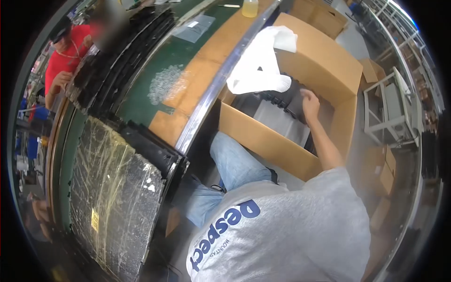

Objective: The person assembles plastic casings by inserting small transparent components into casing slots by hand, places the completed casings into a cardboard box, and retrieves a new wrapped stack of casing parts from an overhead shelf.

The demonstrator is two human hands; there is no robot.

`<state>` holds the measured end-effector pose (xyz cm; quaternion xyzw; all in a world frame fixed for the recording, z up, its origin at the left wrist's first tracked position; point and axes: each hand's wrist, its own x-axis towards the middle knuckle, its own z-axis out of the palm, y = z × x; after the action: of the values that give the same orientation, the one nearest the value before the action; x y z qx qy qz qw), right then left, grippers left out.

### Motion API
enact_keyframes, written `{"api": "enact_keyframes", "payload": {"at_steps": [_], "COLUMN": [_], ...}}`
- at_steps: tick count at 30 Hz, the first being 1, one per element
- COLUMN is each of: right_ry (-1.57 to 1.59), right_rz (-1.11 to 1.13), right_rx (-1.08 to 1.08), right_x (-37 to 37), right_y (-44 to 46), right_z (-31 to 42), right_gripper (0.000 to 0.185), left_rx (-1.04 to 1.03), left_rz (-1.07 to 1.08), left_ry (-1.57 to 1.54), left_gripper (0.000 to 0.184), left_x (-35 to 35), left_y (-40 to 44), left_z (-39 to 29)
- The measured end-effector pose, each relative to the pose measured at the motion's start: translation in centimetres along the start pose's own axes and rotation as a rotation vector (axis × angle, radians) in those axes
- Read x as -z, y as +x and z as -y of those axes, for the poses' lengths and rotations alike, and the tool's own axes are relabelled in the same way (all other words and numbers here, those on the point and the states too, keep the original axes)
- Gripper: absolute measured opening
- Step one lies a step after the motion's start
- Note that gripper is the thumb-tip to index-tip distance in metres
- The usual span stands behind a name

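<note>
A large open cardboard box (263, 138) stands to the right of the workbench. Black plastic parts (282, 101) lie inside it, with a grey panel-like surface beside them. My right hand (310, 103) reaches into the box over these parts, its fingers curled; whether it grips anything is hard to make out. White sheet material (256, 63) drapes over the box's far left side and partly covers the black parts. My left hand does not show in the view.
On the green and brown bench (202, 56) are stacked black parts (127, 51), small clear pieces (167, 84), a plastic bag (193, 27) and a tape-wrapped dark block (112, 197). Across it stands a person in red (68, 58). A white metal frame (392, 110) stands at right.
</note>
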<state>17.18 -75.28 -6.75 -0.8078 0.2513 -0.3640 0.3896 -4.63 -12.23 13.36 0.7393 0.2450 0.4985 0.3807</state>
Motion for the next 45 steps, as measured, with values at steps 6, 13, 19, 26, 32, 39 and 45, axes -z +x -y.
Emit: {"api": "enact_keyframes", "payload": {"at_steps": [6,13,19,26,32,39,45], "right_ry": [-0.598,-0.225,-0.531,-0.452,-1.009,-1.016,-1.150], "right_rz": [0.223,-0.086,-0.020,-0.158,-0.323,-0.055,0.115], "right_rx": [-0.396,-0.990,-0.982,-0.836,-1.133,-1.423,-1.224], "right_x": [1.1,-4.7,-7.2,-6.5,2.7,4.4,4.2], "right_y": [-2.3,-0.3,0.7,-0.4,-4.6,-9.5,-12.5], "right_z": [-12.4,-11.8,-8.4,-16.2,-19.6,-17.3,-21.6], "right_gripper": [0.041,0.088,0.098,0.089,0.069,0.076,0.104], "left_rx": [-0.165,-0.169,-0.207,-0.189,-0.235,-0.236,-0.176], "left_rz": [0.202,0.307,0.396,0.426,0.436,0.592,0.577], "left_ry": [-0.136,0.006,0.108,0.120,0.130,0.029,0.048], "left_gripper": [0.055,0.052,0.043,0.037,0.033,0.030,0.029], "left_x": [-7.5,-8.9,-11.9,-13.5,-14.5,-14.4,-12.7], "left_y": [-1.6,-2.4,-4.0,-4.6,-5.1,-5.5,-5.0], "left_z": [-6.0,-8.0,-11.0,-11.2,-11.6,-12.5,-9.3]}}
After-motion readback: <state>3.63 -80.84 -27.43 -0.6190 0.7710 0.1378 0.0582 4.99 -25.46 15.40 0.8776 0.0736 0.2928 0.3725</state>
